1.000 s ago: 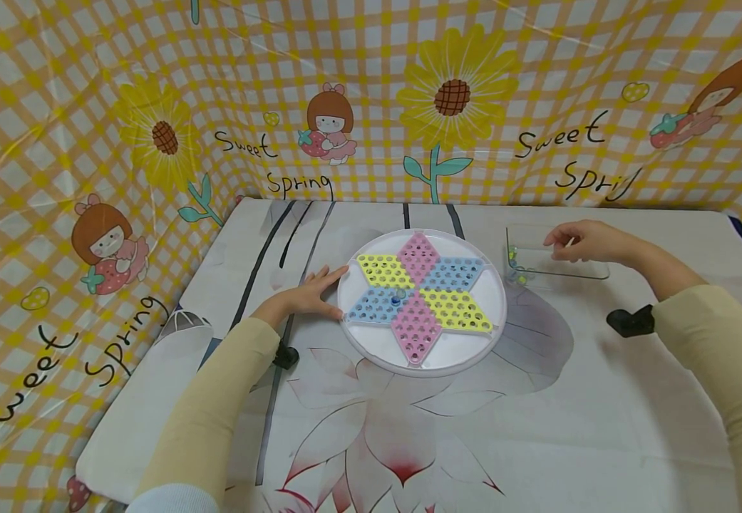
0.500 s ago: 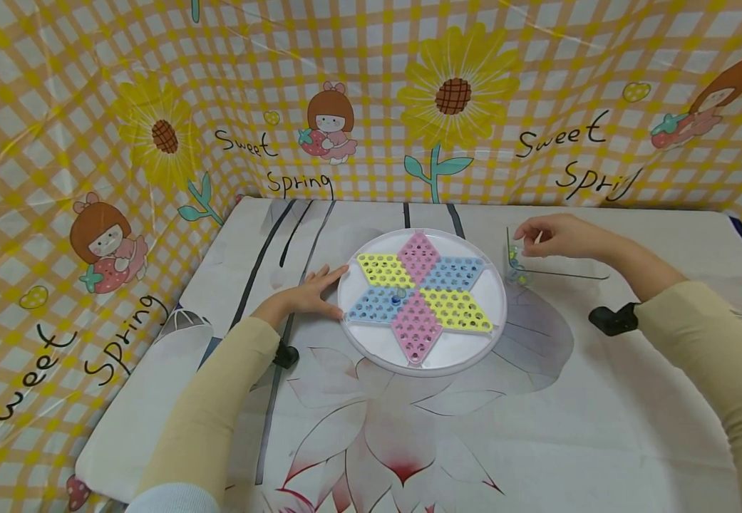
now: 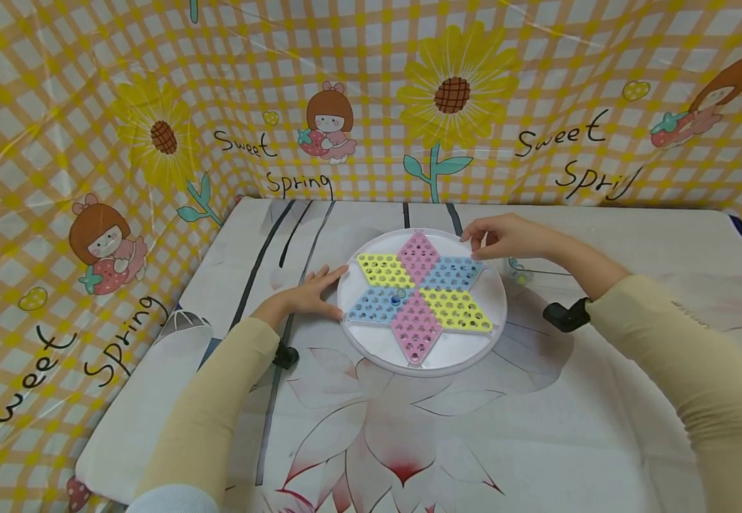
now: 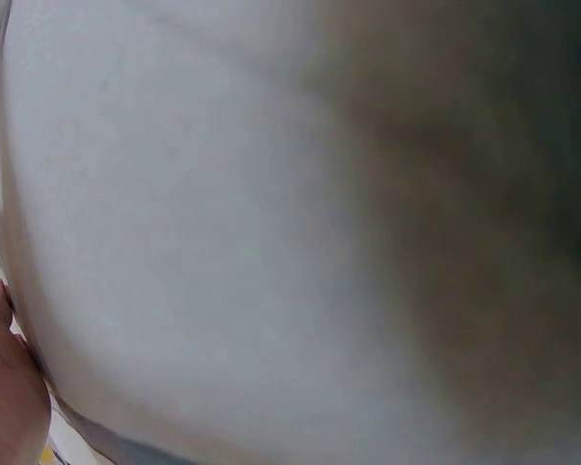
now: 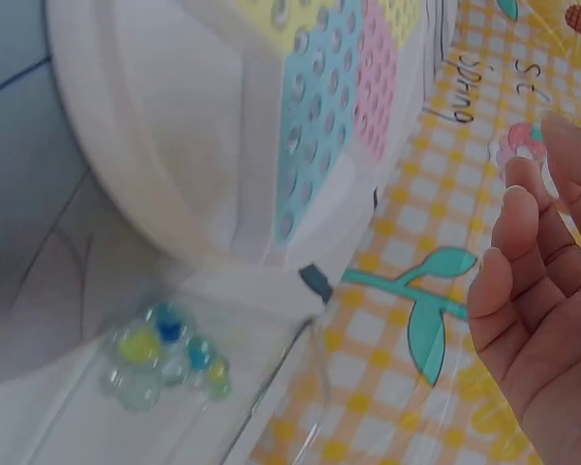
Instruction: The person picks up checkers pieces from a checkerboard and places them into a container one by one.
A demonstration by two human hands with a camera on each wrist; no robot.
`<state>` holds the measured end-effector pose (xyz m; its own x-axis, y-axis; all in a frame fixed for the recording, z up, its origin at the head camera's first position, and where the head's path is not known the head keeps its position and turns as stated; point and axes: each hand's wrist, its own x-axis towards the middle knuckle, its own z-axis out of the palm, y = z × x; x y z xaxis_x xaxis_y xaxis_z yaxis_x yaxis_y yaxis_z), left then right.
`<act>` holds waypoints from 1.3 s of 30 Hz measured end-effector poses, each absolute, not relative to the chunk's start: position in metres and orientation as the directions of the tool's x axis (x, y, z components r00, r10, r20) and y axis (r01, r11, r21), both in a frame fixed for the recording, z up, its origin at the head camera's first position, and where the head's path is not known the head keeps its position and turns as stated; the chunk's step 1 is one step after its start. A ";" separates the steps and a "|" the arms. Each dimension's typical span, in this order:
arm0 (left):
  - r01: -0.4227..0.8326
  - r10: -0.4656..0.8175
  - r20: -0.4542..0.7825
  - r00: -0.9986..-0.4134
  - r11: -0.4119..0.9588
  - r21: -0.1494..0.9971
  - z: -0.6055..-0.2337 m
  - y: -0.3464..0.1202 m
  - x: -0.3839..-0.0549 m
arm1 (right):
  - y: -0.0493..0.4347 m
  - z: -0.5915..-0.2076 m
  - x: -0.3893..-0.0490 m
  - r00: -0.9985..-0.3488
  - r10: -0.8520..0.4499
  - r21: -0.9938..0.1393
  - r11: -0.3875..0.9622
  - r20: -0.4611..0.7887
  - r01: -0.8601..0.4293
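Observation:
A round white Chinese checkers board (image 3: pixel 371 349) with pink, yellow and blue star sections lies mid-table. A dark blue marble (image 3: pixel 395 301) and a paler marble (image 3: pixel 400 292) sit on its left blue section. My left hand (image 3: pixel 309 296) touches the board's left rim with spread fingers and thumb. Over the upper right rim, my right hand (image 3: pixel 505 236) has bent fingers, thumb and index near each other; whether a marble is between them cannot be made out. Several glass marbles (image 5: pixel 160 349) lie in a clear box (image 5: pixel 247 426), beside the board's right edge.
A yellow checked cloth (image 3: pixel 371 57) rises behind the table and along its left. The tabletop (image 3: pixel 640 370) carries a printed flower pattern. A white mesh-like item (image 3: pixel 186 320) is at the left edge, partly hidden.
My right hand has moved left from above the clear box, past the marbles, to the board's upper right rim. My left hand and the board stay put.

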<state>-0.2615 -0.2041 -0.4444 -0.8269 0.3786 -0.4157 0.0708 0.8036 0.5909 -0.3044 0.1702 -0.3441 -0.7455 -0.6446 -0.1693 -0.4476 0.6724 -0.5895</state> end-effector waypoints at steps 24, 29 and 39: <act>0.070 0.387 -0.414 -0.824 0.795 0.603 -0.445 -0.205 -0.262 | 0.094 -0.376 -0.298 -0.577 -0.794 -0.630 0.551 -0.194 -0.547; 0.070 0.385 -0.418 -0.823 0.798 0.599 -0.444 -0.204 -0.263 | 0.087 -0.385 -0.299 -0.547 -0.812 -0.654 0.529 -0.205 -0.540; 0.061 0.380 -0.418 -0.825 0.796 0.602 -0.446 -0.205 -0.263 | 0.078 -0.391 -0.297 -0.528 -0.812 -0.651 0.544 -0.249 -0.530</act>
